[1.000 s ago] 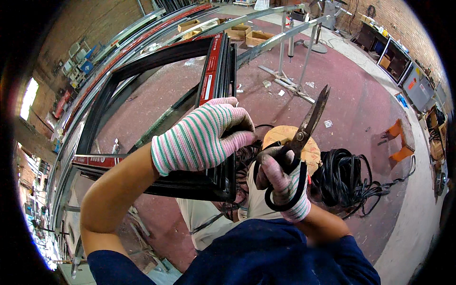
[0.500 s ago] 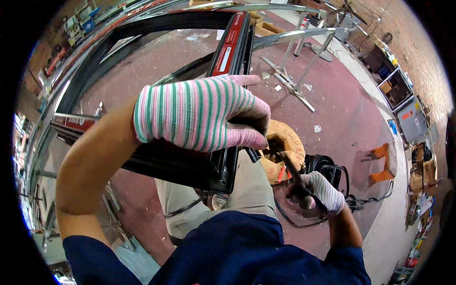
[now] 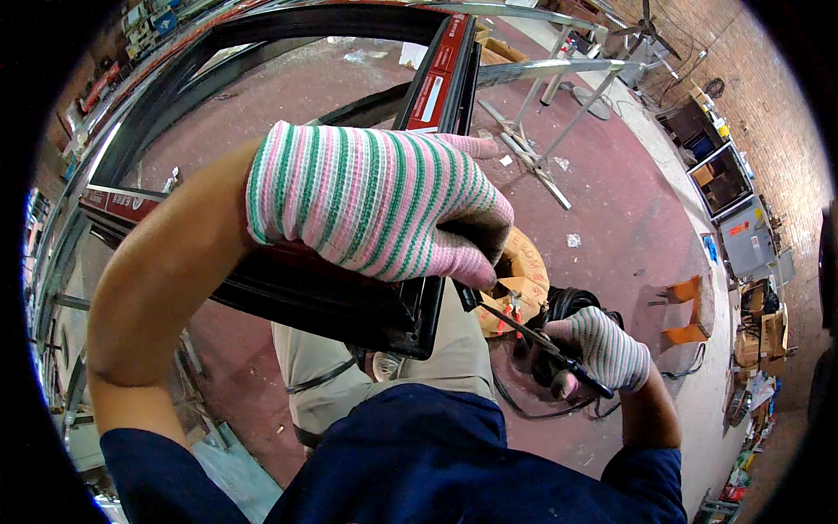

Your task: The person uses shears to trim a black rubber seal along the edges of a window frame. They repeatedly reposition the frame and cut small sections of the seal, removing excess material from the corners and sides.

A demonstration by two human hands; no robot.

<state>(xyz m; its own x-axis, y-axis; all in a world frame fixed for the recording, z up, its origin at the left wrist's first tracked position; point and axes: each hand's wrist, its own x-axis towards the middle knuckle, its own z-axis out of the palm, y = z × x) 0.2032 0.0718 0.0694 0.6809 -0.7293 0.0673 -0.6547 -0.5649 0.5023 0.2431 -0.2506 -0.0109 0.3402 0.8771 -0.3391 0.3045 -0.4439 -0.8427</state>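
Observation:
A black window-type frame [image 3: 349, 310] with red labelled strips stretches ahead of me, its near corner above my lap. My left hand [image 3: 384, 205], in a pink, green and white striped glove, lies across that corner. Its thumb and fingers are closed in a pinch on a black rubber strip [image 3: 467, 299], whose short end sticks out below the thumb. My right hand [image 3: 602, 349], also gloved, is closed around a slim, dark long tool [image 3: 546, 343]. The tool's tip points up and left toward the strip's end; whether they touch I cannot tell.
A paper-wrapped ring-shaped coil [image 3: 528, 271] lies on the reddish floor beyond my knees, with black tubing or cord [image 3: 572, 301] beside it. An orange stool [image 3: 685, 310] stands to the right. Metal stands [image 3: 559, 131] and a fan [image 3: 646, 31] are farther back.
The tool in my right hand has swung out straighter toward the strip's end, and that hand has shifted slightly right. My left hand keeps its pinch at the frame corner.

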